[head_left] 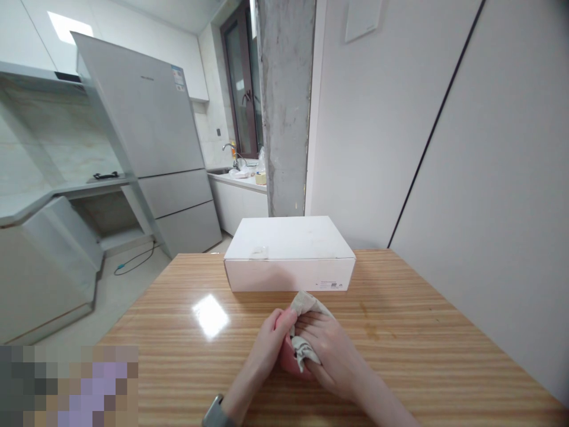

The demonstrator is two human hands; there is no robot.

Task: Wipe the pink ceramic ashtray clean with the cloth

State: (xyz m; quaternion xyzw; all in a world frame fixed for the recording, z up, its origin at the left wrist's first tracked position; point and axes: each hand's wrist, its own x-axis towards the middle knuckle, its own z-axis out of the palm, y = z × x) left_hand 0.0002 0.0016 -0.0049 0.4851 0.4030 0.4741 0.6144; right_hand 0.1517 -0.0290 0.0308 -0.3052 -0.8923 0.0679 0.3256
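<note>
Both my hands meet on the wooden table [400, 350] just in front of a closed white cardboard box [288, 252]. My left hand [269, 344] curls round a small pink object [291, 359], most of which is hidden. My right hand [331, 347] grips a beige cloth [304, 305] and presses it against the pink object, with the cloth bunched between the fingers. A watch [217, 412] shows on my left wrist.
A white wall runs along the table's right side. A grey concrete pillar [287, 107] stands behind the box. A tall grey fridge [151, 148] and a kitchen counter with a sink [235, 172] lie to the left. A blurred patch covers the lower left corner.
</note>
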